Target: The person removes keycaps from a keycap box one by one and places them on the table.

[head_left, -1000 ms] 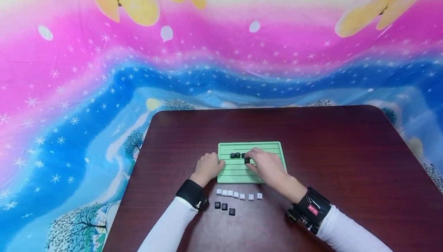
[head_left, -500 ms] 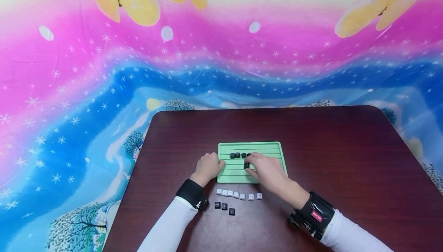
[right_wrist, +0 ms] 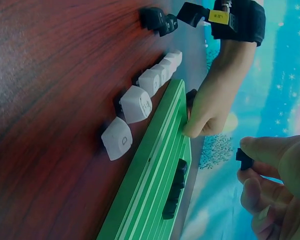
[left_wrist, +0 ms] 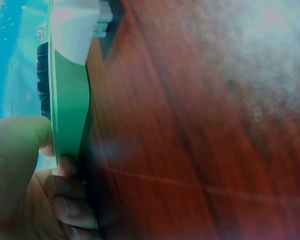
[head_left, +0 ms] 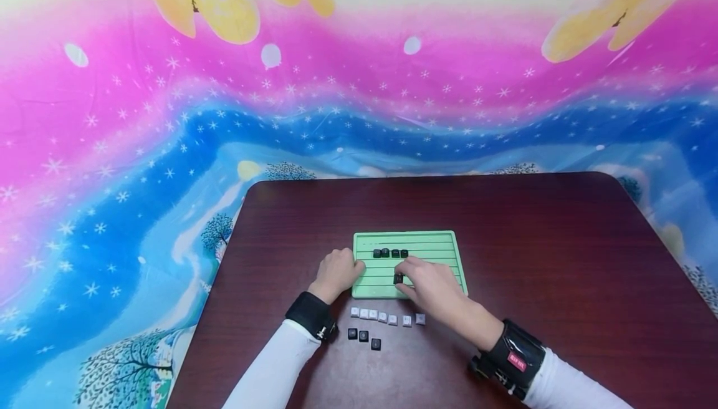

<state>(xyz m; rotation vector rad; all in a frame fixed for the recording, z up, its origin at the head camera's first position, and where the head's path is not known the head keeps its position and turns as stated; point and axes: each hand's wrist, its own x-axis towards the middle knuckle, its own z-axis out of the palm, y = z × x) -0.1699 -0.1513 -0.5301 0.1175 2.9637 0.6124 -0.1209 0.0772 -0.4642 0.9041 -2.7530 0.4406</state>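
A green ridged board (head_left: 373, 289) lies on the dark wooden table. My left hand (head_left: 335, 274) grips its left edge; in the left wrist view the thumb lies on top and the fingers curl below the board's side (left_wrist: 70, 107). My right hand (head_left: 434, 284) pinches a black keycap (head_left: 398, 279) between thumb and fingers, over the board's near right part. The right wrist view shows this black keycap (right_wrist: 244, 159) held up off the board. A short row of black keycaps (head_left: 385, 252) sits along an upper groove of the board.
Between the board and the person, a row of several white keycaps (head_left: 373, 314) lies on the table (head_left: 505, 222). Closer still are three black keycaps (head_left: 364, 336). A patterned cloth (head_left: 348, 116) hangs behind the table's far edge.
My right hand has moved toward the near side of the board with the black keycap, uncovering the right end of the black row. The left hand has stayed in place.
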